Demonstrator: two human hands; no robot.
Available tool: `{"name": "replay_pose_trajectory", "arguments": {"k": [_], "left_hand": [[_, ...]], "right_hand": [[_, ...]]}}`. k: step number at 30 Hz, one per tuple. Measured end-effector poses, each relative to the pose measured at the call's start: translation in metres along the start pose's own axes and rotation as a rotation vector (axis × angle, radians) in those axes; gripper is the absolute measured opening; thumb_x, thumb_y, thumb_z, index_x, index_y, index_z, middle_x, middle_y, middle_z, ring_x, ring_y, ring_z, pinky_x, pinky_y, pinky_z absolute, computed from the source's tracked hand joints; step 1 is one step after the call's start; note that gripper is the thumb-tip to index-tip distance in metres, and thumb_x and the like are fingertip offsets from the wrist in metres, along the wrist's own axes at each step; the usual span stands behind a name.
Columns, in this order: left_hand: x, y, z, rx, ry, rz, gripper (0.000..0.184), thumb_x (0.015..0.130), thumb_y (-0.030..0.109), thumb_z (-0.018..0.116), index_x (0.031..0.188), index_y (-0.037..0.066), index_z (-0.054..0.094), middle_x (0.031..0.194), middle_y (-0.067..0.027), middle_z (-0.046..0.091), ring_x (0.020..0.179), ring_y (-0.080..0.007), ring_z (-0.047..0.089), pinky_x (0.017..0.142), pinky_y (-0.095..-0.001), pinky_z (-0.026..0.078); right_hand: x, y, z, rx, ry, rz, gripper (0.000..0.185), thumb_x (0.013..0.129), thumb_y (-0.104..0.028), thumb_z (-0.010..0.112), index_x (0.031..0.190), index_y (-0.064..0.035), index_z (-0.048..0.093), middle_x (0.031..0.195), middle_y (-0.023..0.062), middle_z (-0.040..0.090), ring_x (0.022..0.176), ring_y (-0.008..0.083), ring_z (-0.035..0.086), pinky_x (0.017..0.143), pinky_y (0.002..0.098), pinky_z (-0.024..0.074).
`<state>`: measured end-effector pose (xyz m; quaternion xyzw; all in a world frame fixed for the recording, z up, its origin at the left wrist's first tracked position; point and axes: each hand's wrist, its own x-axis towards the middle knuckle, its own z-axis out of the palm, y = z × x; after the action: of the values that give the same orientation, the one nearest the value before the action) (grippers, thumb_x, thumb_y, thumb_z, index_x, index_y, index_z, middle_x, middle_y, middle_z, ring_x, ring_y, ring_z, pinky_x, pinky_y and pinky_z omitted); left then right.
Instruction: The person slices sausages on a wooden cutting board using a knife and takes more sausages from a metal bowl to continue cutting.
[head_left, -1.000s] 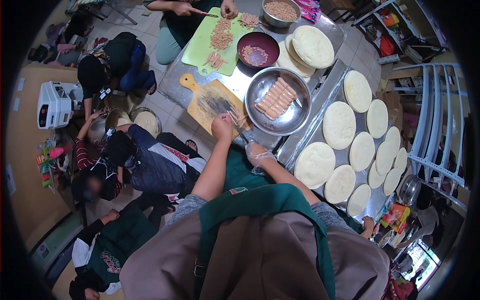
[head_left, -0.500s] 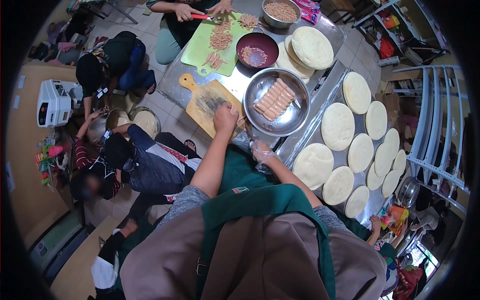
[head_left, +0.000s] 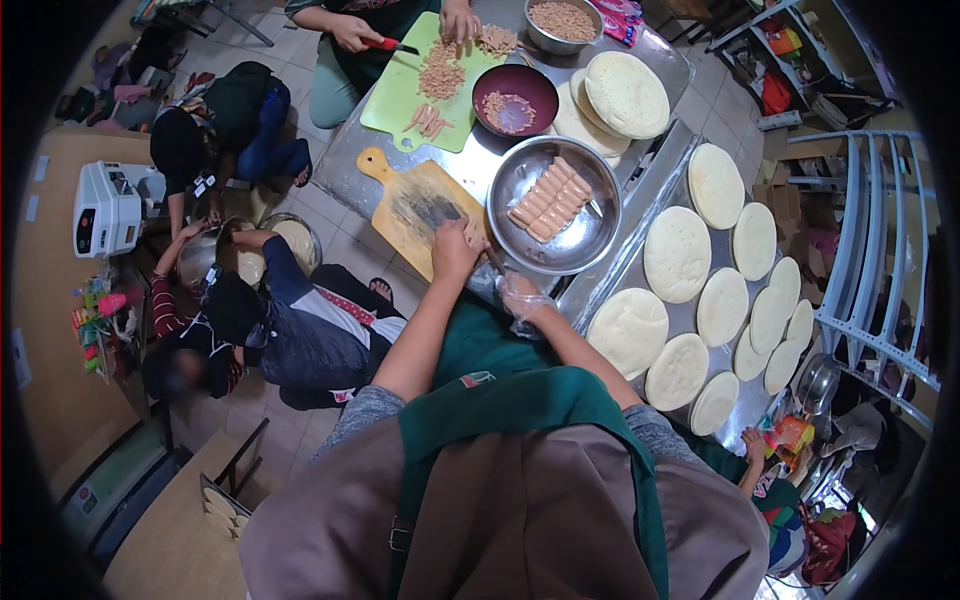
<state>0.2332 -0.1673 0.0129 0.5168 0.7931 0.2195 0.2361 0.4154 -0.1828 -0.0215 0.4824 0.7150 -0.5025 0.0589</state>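
Note:
My left hand [head_left: 456, 250], bare and with curled fingers, rests over the lower right end of the wooden cutting board [head_left: 405, 205]; it covers most of the sausage pieces there. My right hand [head_left: 522, 298], in a clear plastic glove, is closed around a knife [head_left: 494, 260] whose blade side points toward the board. Just beyond both hands stands a steel bowl [head_left: 590, 245] with rows of whole sausages [head_left: 550, 198]. What my left fingers hold is hidden.
Across the table a person's hands [head_left: 355, 32] work with a red-handled knife at a green board [head_left: 385, 105]. A maroon bowl [head_left: 515, 92] is near it. Flat dough rounds [head_left: 677, 254] cover the right side. Several people crouch at left.
My left hand has shifted slightly over the board, and the knife in my right hand has come closer to it. The person at lower left has gone out of view.

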Motion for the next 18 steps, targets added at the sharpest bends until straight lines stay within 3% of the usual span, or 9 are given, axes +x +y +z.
{"name": "replay_pose_trajectory", "arguments": {"k": [6, 11, 14, 17, 18], "left_hand": [[0.002, -0.015, 0.003, -0.256, -0.012, -0.143, 0.04, 0.071, 0.017, 0.081, 0.107, 0.004, 0.07, 0.098, -0.0175, 0.064, 0.092, -0.0342, 0.063, 0.081, -0.0419, 0.051], [0.001, -0.014, 0.003, -0.105, 0.031, -0.058, 0.035, 0.074, 0.015, 0.077, 0.107, 0.005, 0.071, 0.098, -0.0174, 0.065, 0.092, -0.034, 0.064, 0.08, -0.0408, 0.051], [0.0, -0.013, 0.002, -0.124, 0.038, -0.044, 0.034, 0.075, 0.015, 0.076, 0.107, 0.006, 0.071, 0.097, -0.0177, 0.065, 0.089, -0.0332, 0.065, 0.078, -0.0398, 0.052], [0.005, -0.018, 0.002, -0.222, 0.036, -0.069, 0.032, 0.075, 0.014, 0.076, 0.106, 0.005, 0.072, 0.093, -0.0179, 0.066, 0.082, -0.0304, 0.066, 0.074, -0.0379, 0.053], [0.006, -0.021, 0.003, -0.261, 0.033, -0.081, 0.031, 0.076, 0.013, 0.076, 0.105, 0.004, 0.072, 0.091, -0.0179, 0.066, 0.079, -0.0292, 0.067, 0.072, -0.0371, 0.053]], "right_hand": [[0.0, -0.004, -0.005, -0.046, -0.041, 0.01, 0.032, 0.096, -0.028, 0.041, 0.1, 0.0017, 0.053, 0.087, 0.0309, 0.061, 0.09, 0.0486, 0.061, 0.082, 0.0544, 0.0455], [-0.028, -0.018, -0.028, -0.016, -0.035, 0.096, 0.033, 0.096, -0.028, 0.041, 0.099, 0.0022, 0.054, 0.087, 0.0306, 0.061, 0.091, 0.0485, 0.06, 0.083, 0.0538, 0.045], [-0.012, 0.006, -0.011, -0.041, 0.001, -0.029, 0.035, 0.098, -0.031, 0.041, 0.093, 0.0009, 0.054, 0.078, 0.0251, 0.062, 0.079, 0.0418, 0.064, 0.075, 0.0507, 0.0473], [0.012, -0.009, -0.009, 0.114, -0.122, 0.018, 0.044, 0.097, -0.031, 0.037, 0.096, 0.0053, 0.061, 0.098, 0.0347, 0.061, 0.097, 0.0487, 0.06, 0.089, 0.0527, 0.046], [0.021, -0.017, -0.009, 0.122, -0.126, 0.022, 0.044, 0.097, -0.031, 0.037, 0.095, 0.006, 0.061, 0.098, 0.0348, 0.061, 0.097, 0.0486, 0.061, 0.089, 0.0524, 0.0461]]}}
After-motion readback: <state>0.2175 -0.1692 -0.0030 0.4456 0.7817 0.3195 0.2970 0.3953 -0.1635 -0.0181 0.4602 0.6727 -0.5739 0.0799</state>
